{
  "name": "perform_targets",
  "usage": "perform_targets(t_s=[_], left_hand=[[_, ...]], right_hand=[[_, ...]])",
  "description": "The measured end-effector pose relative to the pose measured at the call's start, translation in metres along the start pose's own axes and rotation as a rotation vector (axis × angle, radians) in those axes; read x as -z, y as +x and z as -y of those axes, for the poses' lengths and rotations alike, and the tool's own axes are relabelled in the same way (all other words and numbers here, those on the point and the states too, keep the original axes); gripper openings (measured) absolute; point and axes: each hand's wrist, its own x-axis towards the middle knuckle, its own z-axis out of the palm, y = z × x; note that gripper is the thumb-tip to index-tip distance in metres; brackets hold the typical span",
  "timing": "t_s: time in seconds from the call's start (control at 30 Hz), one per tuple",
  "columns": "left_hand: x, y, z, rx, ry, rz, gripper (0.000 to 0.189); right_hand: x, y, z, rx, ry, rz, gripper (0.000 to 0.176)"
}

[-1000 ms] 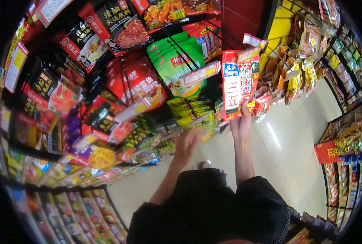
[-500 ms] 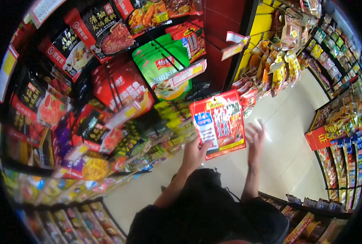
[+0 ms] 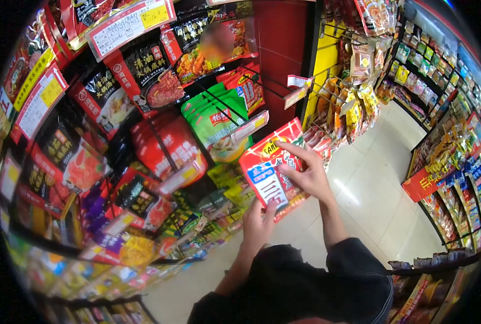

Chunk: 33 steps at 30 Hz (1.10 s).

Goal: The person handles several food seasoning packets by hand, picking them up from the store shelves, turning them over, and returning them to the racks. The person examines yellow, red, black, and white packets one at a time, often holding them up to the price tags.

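A red packet with a yellow logo and a blue and white label (image 3: 266, 174) is tilted in front of me. At its lower edge my left hand (image 3: 258, 224) grips it, thumb over the front. My right hand (image 3: 307, 174) lies over the upper right part of the packet, with thumb and index finger apart on its face; the other fingers are hidden or hard to make out. Just behind the packet hang green packets (image 3: 216, 121) and red packets (image 3: 162, 143) on hooks.
Packed hooks and price tags (image 3: 132, 24) fill the left side. A yellow panel (image 3: 319, 67) with hanging snack bags (image 3: 354, 116) stands ahead. Shelves with a red sign (image 3: 425, 183) are at the right. Tiled floor (image 3: 381, 162) lies between the shelves.
My right hand has moved from beside the packet onto its front. The packet is turned and slightly further left. The view has shifted, showing more price tags at the upper left.
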Motion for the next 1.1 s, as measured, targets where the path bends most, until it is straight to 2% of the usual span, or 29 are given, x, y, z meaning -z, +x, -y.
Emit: perform_targets(t_s=[0.07,0.13,0.2,0.4,0.47,0.57,0.67,0.97,1.1], left_hand=[[0.007,-0.003,0.002,-0.06,-0.006,0.032,0.026],[0.011,-0.01,0.005,-0.084,-0.071,0.043,0.027],[0.014,-0.02,0.012,-0.009,-0.029,0.12,0.028],[0.015,-0.036,0.019,0.13,0.03,0.262,0.027],[0.014,-0.036,0.024,0.111,0.035,0.265,0.027],[0.015,-0.037,0.027,0.086,0.021,0.258,0.028],[0.013,-0.035,0.028,0.104,-0.004,0.25,0.028],[0.012,-0.03,0.029,0.118,0.013,0.244,0.027],[0.013,-0.03,0.03,0.182,-0.006,0.215,0.026]], right_hand=[[0.018,0.021,0.003,0.093,-0.179,0.011,0.053],[0.036,0.062,-0.002,0.13,-0.092,-0.185,0.051],[0.049,0.118,0.013,0.313,0.047,-0.247,0.051],[0.063,0.217,0.001,0.422,0.141,-0.22,0.048],[0.067,0.229,-0.004,0.417,0.07,-0.244,0.05],[0.067,0.245,-0.006,0.48,0.162,-0.279,0.052],[0.066,0.258,-0.005,0.513,0.132,-0.325,0.054],[0.067,0.286,-0.01,0.442,0.168,-0.258,0.057],[0.068,0.283,-0.012,0.431,0.18,-0.236,0.059]])
